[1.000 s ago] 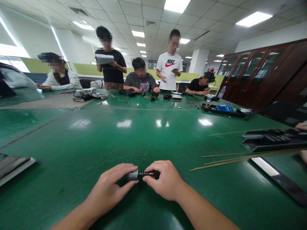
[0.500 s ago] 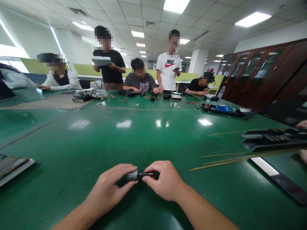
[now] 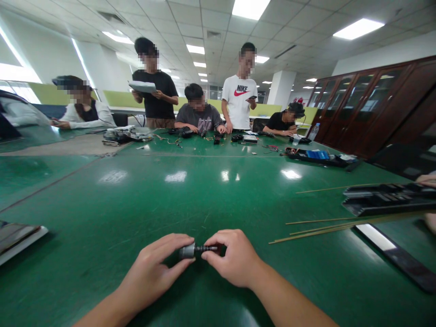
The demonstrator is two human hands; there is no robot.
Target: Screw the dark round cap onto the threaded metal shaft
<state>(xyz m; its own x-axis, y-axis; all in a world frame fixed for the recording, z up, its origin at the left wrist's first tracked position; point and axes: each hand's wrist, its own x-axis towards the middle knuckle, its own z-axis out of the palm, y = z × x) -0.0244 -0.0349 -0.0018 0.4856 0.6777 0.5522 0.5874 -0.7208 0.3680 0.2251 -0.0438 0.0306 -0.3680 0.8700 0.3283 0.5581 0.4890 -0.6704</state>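
A small grey cylinder with a thin dark ribbed shaft [image 3: 187, 251] is held level just above the green table [image 3: 163, 195]. My left hand [image 3: 158, 263] grips the cylinder's thick body between thumb and fingers. From the right, my right hand [image 3: 235, 256] pinches the thin shaft with thumb and fingertips, and the shaft's pale tip shows between them. Part of the shaft is hidden behind the right fingers.
Thin brass-coloured rods [image 3: 316, 229], a black channel-shaped part [image 3: 378, 200] and a dark flat bar [image 3: 398, 256] lie at right, near another person's hand. A flat panel [image 3: 23, 240] is at left. Several people stand or sit across the table.
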